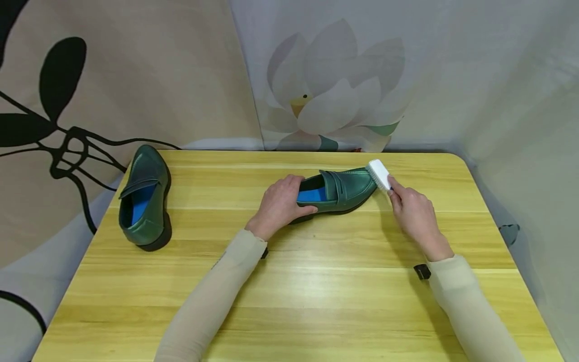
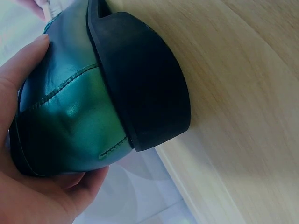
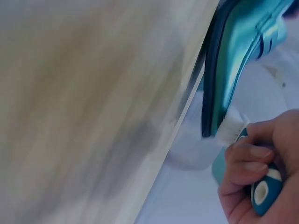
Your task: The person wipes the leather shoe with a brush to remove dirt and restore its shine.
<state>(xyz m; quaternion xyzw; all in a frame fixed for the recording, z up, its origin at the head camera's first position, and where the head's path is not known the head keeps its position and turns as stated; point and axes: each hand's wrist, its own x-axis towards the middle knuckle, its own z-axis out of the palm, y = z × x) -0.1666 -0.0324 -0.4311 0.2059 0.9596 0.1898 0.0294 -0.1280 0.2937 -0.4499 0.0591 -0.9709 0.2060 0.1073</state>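
A dark green loafer with a blue insole lies on the wooden table, toe pointing right. My left hand grips it around the heel; in the left wrist view the thumb lies along one side of the heel leather, above the black heel block. In my right hand is a brush with a white head, its bristles against the loafer's toe. The right wrist view shows the fingers curled round the brush's blue-and-white handle, with the bristles at the toe tip.
A matching green loafer stands at the table's left edge, toe toward the back. The wooden table ends at a fabric backdrop with printed flowers and leaves.
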